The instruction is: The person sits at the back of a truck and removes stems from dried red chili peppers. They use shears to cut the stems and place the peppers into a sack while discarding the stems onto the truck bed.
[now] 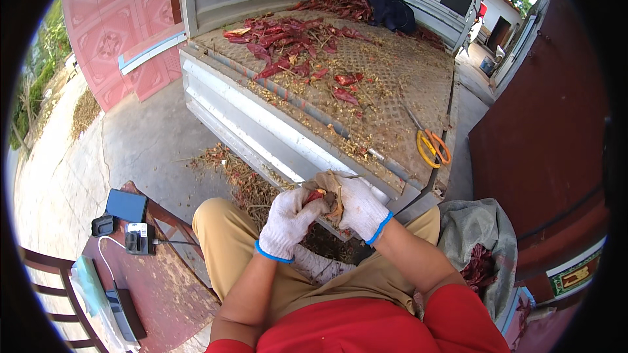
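Both hands wear white knit gloves with blue cuffs and meet above my lap, beside the lowered metal side of a truck bed. My left hand [289, 218] grips a dried red chili pepper [314, 197] between thumb and fingers. Against it, my right hand [351, 201] pinches the stem end and some dry stalks; its fingertips are partly hidden. Loose dried red chilies [289, 39] lie spread on the truck bed [397, 78] among seeds and stems. Scissors [431, 147] with orange and yellow handles rest near the bed's right corner.
A sack [500, 235] holding red chilies stands at my right. Stems and debris [245, 181] cover the ground under the bed's edge. On the worn wooden bench [167, 279] at left are a phone [126, 205], a small device with cables [139, 239] and a plastic bag [91, 287].
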A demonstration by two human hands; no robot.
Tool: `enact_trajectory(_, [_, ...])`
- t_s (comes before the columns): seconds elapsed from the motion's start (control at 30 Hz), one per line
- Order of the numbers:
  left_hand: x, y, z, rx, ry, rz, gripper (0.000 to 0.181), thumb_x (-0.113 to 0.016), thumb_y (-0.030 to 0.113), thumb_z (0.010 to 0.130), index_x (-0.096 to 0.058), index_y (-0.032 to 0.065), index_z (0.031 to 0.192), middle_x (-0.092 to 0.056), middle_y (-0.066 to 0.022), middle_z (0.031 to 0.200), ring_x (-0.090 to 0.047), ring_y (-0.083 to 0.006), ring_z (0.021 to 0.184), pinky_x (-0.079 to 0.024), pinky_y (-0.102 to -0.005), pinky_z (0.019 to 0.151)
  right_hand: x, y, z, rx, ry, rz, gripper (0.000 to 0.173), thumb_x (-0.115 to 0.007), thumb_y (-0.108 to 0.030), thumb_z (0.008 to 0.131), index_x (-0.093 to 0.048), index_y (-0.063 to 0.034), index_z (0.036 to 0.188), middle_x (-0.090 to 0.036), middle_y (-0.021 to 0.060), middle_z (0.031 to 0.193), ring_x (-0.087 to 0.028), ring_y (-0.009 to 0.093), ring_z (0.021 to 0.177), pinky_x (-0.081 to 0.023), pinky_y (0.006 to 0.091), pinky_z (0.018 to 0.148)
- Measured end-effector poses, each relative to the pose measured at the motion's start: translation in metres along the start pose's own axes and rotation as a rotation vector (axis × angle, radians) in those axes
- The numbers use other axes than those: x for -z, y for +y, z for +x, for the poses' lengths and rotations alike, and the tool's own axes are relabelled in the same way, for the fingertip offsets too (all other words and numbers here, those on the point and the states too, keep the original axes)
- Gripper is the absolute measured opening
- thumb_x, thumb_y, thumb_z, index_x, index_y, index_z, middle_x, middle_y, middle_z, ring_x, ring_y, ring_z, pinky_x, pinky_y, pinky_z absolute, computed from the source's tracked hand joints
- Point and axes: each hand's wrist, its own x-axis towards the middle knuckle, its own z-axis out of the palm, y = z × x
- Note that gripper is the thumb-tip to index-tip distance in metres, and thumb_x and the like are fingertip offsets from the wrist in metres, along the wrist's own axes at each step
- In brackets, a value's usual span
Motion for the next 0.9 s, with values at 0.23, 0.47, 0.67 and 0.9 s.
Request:
enact_trajectory(0.23, [0.011,0.031,-0.005,0.002,-0.1,0.022,0.013,-0.069,0.012,0.08,-0.068,-0.001,0.079,-0.06,-0.0075,0.067,-0.058,-0.0137,0.066,-0.047,-0.032,0.063,0.011,0.013,-0.01,0.817,-0.357,-0.815,0.021,-0.074,-0.022,0.094,-0.067,-0.0105,0.11,-0.07,0.0038,0.102,-0.069,0.015,0.09,-0.059,0.038,0.064])
enact_trajectory(0.47, [0.002,0.02,-0.008,-0.084,-0.158,-0.047,0.022,-0.069,0.014,0.085,-0.07,-0.0014,0.101,-0.067,-0.0119,0.08,-0.064,-0.0241,0.07,-0.051,-0.0356,0.067,-0.018,-0.008,-0.023,0.094,0.192,0.319,0.017,-0.07,-0.021,0.097,-0.071,-0.007,0.105,-0.068,0.0011,0.086,-0.063,0.013,0.071,-0.054,0.0339,0.059])
enact_trajectory(0.67, [0.013,-0.004,0.006,-0.005,0.143,-0.947,0.016,-0.066,0.017,0.092,-0.06,0.0028,0.093,-0.056,-0.0038,0.068,-0.053,-0.0154,0.062,-0.045,-0.0299,0.061,-0.005,-0.051,-0.031,0.55,0.062,-1.169,0.032,-0.062,-0.021,0.094,-0.07,0.0032,0.112,-0.073,0.0107,0.094,-0.065,0.015,0.068,-0.054,0.0335,0.063])
enact_trajectory(0.9, [0.011,-0.009,0.006,0.209,-0.013,-1.146,0.02,-0.073,0.008,0.09,-0.06,0.0032,0.104,-0.063,-0.0093,0.084,-0.062,-0.0199,0.071,-0.055,-0.035,0.065,-0.016,-0.071,-0.035,0.379,0.05,-0.914,0.03,-0.058,-0.019,0.088,-0.071,0.001,0.108,-0.066,0.0053,0.08,-0.058,0.011,0.064,-0.047,0.0285,0.058])
